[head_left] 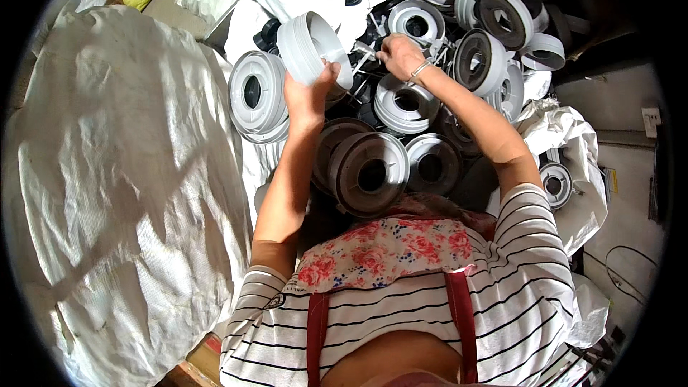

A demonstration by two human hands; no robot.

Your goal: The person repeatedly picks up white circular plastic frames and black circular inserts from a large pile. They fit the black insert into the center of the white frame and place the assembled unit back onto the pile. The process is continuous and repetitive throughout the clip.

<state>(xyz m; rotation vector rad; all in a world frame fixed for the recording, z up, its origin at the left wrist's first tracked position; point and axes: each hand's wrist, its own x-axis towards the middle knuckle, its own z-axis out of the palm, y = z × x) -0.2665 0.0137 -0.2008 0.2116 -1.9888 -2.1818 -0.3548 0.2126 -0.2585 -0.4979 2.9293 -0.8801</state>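
My left hand grips a light grey plastic ring-shaped housing, tilted so its hollow inside faces right. The thumb lies over its lower rim. To the right, my right hand is closed, with a bracelet on the wrist. At its fingertips shows a small pale plastic piece, too small to name. Below the right hand lies a grey round housing with a dark centre hole. A stack of similar housings stands left of my left hand. Black plastic parts and thin white sprues lie between the hands.
More round grey housings are heaped at the far right, and others rest against my lap. A large white woven sack fills the left side. On the right, a white bag stands near a wall with a loose cable.
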